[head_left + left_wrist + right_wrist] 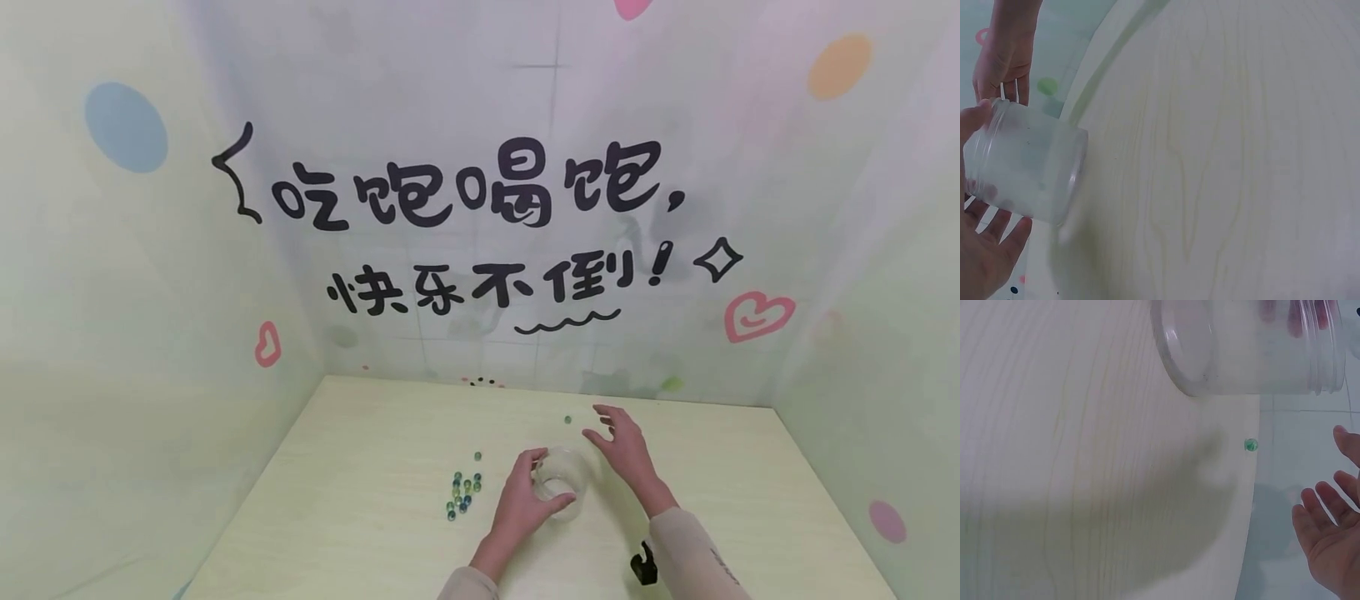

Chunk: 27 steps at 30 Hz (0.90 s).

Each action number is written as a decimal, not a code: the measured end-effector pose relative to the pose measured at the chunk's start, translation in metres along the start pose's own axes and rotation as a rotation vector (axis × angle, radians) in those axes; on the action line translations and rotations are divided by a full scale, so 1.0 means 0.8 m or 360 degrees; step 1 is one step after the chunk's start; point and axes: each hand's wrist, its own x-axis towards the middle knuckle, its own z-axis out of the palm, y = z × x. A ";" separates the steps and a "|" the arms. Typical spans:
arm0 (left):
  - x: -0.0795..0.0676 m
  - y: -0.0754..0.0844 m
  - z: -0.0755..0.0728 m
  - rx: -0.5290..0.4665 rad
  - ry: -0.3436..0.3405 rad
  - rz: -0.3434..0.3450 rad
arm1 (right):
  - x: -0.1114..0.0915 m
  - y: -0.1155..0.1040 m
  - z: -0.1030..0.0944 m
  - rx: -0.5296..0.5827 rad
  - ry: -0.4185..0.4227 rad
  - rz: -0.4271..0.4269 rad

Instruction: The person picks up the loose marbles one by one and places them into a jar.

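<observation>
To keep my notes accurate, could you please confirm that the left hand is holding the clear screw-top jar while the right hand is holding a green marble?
Not quite: the right hand holds nothing. The right wrist view shows the green marble lying on the table, apart from that hand. The left hand does hold the clear screw-top jar.
</observation>
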 end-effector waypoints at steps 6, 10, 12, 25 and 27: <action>0.002 0.003 0.000 0.0037 -0.0015 -0.0029 | 0.004 0.009 0.003 0.0184 0.0000 0.0095; 0.003 0.004 0.002 0.0059 -0.0015 -0.0067 | 0.007 0.014 0.005 0.0252 0.0022 0.0116; 0.003 0.004 0.002 0.0063 -0.0005 -0.0066 | 0.008 0.015 0.006 0.0285 0.0031 0.0125; 0.003 -0.001 0.002 0.0084 0.0020 -0.0002 | 0.018 0.029 0.022 0.0361 0.0061 0.0197; 0.004 -0.001 0.003 0.0088 0.0012 -0.0006 | 0.020 0.030 0.023 0.0367 0.0064 0.0199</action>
